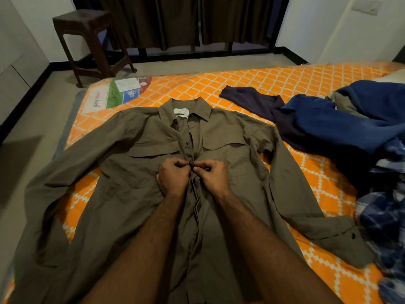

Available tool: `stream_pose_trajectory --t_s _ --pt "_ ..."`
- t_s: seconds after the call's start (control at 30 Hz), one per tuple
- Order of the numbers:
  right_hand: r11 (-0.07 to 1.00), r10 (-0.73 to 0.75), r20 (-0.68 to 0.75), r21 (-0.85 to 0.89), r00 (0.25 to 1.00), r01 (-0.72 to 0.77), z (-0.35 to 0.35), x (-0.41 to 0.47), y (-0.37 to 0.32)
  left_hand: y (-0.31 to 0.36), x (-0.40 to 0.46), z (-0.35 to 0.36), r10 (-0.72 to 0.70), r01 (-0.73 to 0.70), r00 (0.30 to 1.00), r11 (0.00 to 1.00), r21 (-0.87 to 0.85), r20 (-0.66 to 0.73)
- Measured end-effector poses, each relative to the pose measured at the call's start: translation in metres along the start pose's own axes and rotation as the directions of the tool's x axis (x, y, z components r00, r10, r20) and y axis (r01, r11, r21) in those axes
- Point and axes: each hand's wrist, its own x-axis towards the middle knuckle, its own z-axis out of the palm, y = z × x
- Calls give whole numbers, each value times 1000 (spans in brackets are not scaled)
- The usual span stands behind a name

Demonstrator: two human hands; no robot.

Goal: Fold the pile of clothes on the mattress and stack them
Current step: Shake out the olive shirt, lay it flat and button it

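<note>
An olive-brown long-sleeved shirt (135, 194) lies face up and spread out on the orange patterned mattress (274, 84), collar away from me, both sleeves stretched to the sides. My left hand (173, 176) and my right hand (211, 175) meet at the middle of the shirt's front placket, fingers pinched on the two fabric edges around a dark button. The placket is closed above my hands and gapes open below them. A pile of unfolded clothes (341, 126) in dark blue and navy lies at the right, with a blue checked garment (385, 227) at the right edge.
A dark wooden stool (87, 38) stands on the floor beyond the mattress's far left corner. Dark curtains hang along the back wall. A printed label (122, 91) shows on the mattress's far left corner. Grey floor runs along the left side.
</note>
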Motion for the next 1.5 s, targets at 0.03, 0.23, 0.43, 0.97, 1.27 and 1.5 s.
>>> stream_pose_trajectory --t_s 0.03,0.23,0.43,0.97,1.27,1.5 --pt "1000 -6 6 4 1000 6 0 0 0 0 0 0 -8 8 1000 1000 -18 -3" --pt "996 32 41 79 999 -35 -4 2 1 -3 -2 1 -2 3 1000 997 -79 13" --pt "983 118 85 134 989 -129 -5 5 -3 -8 3 -4 51 -32 986 992 -120 157" --pt "881 17 40 -474 999 4 16 69 -52 37 83 -7 205 -225 963 969 98 177" --pt "945 87 -150 -300 985 -129 0 75 -13 11 88 16 130 -152 980 978 143 151" --pt "962 252 -89 135 964 -239 -6 70 -10 8 91 22 148 -187 976 944 271 158"
